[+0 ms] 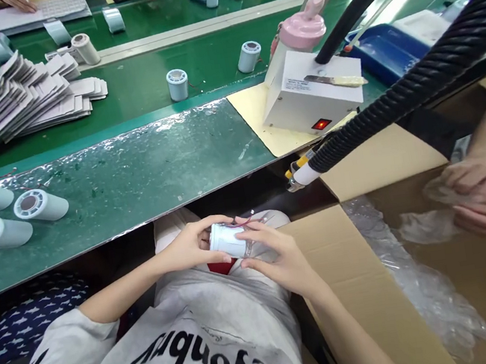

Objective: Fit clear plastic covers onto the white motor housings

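Over my lap, a light-blue cylindrical housing [228,242] lies on its side between my two hands. My left hand [191,245] is closed around its left end, thumb below and fingers above. Fingers of my right hand [278,252] grip the right end, where a clear plastic part shows. A thin dark red wire [245,222] sticks up beside the right fingers. Similar housings lie on the green worktop: one [40,205] is in a small group at the left. Another housing [178,84] stands upright beyond the worktop, on the green belt.
Flat white cartons [20,99] are heaped at the left. A white box with a lit red switch [316,98] sits ahead right, below a black corrugated hose [396,104]. At right, a co-worker's hands [481,189] hold clear plastic over an open cardboard box [351,269].
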A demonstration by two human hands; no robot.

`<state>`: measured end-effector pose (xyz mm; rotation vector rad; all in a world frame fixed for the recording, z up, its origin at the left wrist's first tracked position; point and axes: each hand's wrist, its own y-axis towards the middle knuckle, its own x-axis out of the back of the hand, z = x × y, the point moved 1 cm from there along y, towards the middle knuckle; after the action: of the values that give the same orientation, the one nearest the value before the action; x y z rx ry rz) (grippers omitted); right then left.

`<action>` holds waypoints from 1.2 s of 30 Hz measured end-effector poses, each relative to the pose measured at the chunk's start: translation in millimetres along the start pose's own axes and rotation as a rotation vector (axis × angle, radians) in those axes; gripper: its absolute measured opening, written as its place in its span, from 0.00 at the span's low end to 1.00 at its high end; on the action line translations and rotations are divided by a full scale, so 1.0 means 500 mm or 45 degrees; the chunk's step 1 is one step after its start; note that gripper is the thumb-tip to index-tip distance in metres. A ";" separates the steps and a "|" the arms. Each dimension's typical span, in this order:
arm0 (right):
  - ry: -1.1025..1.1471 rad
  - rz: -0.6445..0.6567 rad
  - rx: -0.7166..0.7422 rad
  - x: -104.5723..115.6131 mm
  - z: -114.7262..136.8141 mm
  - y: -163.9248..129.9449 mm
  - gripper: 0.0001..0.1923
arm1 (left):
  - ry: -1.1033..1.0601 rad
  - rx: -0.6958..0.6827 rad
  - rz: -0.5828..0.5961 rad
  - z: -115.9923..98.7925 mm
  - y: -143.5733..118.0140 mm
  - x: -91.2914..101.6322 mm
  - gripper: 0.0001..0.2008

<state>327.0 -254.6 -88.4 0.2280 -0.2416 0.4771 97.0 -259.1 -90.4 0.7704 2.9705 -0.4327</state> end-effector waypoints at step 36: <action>0.667 0.065 -0.565 -0.021 0.013 0.002 0.27 | 0.509 -0.635 0.155 -0.020 -0.025 0.018 0.39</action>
<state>316.1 -260.0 -85.0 -0.3375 0.1622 0.5052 83.4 -262.7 -78.7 1.0566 3.1263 0.5120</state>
